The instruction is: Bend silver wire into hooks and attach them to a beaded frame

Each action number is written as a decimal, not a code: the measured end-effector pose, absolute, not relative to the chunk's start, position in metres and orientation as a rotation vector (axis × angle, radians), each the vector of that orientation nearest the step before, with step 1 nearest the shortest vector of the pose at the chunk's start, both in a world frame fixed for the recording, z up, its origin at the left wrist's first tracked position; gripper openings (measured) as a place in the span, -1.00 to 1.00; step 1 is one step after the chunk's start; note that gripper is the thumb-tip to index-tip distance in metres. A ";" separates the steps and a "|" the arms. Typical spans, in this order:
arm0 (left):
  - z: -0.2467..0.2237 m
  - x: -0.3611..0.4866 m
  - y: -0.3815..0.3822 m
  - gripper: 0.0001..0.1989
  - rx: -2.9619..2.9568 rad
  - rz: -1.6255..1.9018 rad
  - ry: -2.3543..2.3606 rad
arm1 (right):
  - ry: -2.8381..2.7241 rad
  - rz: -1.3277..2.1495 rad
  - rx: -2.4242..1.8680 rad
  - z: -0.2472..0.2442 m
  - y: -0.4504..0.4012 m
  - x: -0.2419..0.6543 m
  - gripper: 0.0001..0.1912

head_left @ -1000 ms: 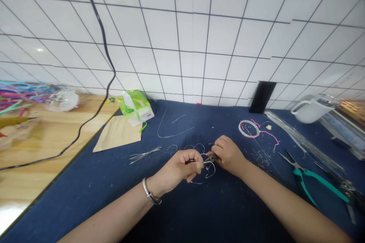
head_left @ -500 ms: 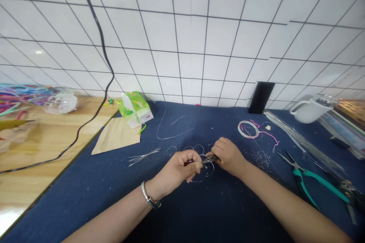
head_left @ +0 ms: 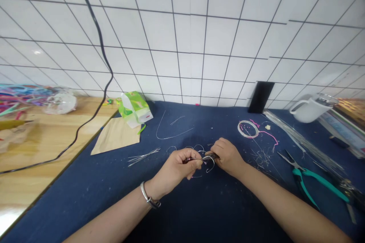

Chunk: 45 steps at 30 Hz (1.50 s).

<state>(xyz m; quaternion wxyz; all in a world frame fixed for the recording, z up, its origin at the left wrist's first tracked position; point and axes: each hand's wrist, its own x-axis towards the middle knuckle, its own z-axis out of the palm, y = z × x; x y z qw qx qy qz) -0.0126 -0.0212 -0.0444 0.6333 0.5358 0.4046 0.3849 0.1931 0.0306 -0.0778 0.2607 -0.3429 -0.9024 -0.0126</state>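
Between finger and thumb, my left hand [head_left: 184,162] pinches a thin, bent silver wire [head_left: 211,166] that curls out to the right in loops. Small pinkish bits show on the wire near my fingertips. My right hand [head_left: 228,156] is closed around small dark pliers [head_left: 211,157], whose jaws point left at the wire beside my left fingertips. The palm hides the pliers' handles. Behind my left hand, curled wire pieces [head_left: 199,147] lie on the dark blue cloth [head_left: 182,212]. A bundle of short straight wires [head_left: 144,157] rests to the left.
Teal-handled pliers [head_left: 325,182] lie open at the right. Near them are wire scraps [head_left: 262,158], a white ring [head_left: 238,131] holding pink beads, and long wires [head_left: 302,140]. A white mug [head_left: 308,110] and black block [head_left: 261,97] stand behind. A green packet [head_left: 135,108] sits at left.
The wire loop at my fingertips has turned slightly, and its curved end now hangs a little differently by the plier jaws. Both hands stay in nearly the same place.
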 end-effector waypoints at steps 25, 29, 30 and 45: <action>-0.039 -0.011 -0.026 -0.83 1.250 0.853 0.909 | -2.501 -0.363 -1.000 -0.063 0.030 0.198 -0.75; -0.039 -0.011 -0.027 -0.82 1.347 0.880 0.979 | -2.494 -0.357 -0.999 -0.065 0.030 0.198 -0.74; -0.039 -0.011 -0.027 -0.82 1.357 0.884 0.990 | -2.491 -0.352 -0.997 -0.066 0.030 0.197 -0.74; -0.038 -0.011 -0.026 -0.80 1.355 0.875 1.025 | -2.465 -0.263 -0.972 -0.072 0.030 0.194 -0.72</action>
